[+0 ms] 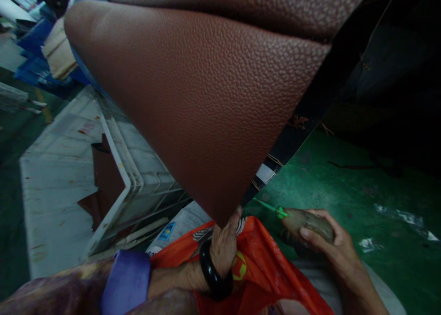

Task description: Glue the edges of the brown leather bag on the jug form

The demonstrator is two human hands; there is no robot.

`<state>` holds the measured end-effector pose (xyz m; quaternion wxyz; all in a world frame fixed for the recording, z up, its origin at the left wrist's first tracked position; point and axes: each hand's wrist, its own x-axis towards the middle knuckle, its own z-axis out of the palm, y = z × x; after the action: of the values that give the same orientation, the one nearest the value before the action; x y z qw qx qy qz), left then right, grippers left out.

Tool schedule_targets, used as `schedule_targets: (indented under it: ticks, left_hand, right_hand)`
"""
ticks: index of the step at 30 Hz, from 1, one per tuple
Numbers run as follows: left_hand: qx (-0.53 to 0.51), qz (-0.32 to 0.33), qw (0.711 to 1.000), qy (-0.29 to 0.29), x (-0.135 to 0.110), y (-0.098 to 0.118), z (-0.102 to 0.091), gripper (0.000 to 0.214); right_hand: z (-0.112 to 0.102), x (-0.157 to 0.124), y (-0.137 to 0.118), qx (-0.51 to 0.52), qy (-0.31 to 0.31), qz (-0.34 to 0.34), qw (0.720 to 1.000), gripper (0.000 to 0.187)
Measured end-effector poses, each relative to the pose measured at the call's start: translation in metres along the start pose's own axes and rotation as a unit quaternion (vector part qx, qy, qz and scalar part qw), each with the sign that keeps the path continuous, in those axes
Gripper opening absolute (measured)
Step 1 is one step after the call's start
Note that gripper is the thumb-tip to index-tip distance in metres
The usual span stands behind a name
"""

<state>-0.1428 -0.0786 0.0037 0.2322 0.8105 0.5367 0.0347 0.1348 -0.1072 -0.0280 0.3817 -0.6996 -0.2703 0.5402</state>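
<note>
Pebbled brown leather cover, padded and wedge-shaped, pinched at its lowest corner by left hand. Right hand clasped around green-tipped tool. Brown offcuts inside white plastic crate.

A reddish-brown pebble-grained leather cushion has black backing. A glossy black bangle rings a wrist. The thin plastic bag is orange-red with a yellow emblem; the concrete floor is green, the plastic crate white.

I see a worn green-painted concrete floor under dim light, scattered with bits of clear plastic wrap. On my left stands a white plastic crate beside a scuffed white board, with blue stacked bins far behind.
</note>
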Motion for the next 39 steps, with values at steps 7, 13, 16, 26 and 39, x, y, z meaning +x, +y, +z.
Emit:
schedule_targets:
  ticks: [7,13,16,26,39]
  left_hand:
    - [0.016,-0.004,1.000,0.002,-0.002,-0.005,0.004,0.051]
    - [0.049,-0.011,0.999,-0.006,-0.002,-0.005,0.003,0.051]
    - [0.046,-0.014,0.999,-0.005,-0.001,-0.004,0.003,0.051]
    - [0.001,-0.031,0.999,-0.008,-0.002,-0.006,0.005,0.051]
    - [0.023,0.018,0.999,-0.017,0.002,-0.005,-0.007,0.054]
  right_hand:
    - [-0.010,-0.005,0.000,0.110,0.084,0.040,0.990,0.058]
    - [-0.001,0.004,-0.017,0.035,0.172,0.018,0.984,0.064]
    - [0.003,0.005,-0.023,-0.012,0.170,0.010,0.985,0.061]
    - [0.000,-0.001,-0.010,0.008,0.060,0.001,0.998,0.054]
    - [0.001,0.000,0.002,0.065,0.043,-0.004,0.997,0.052]
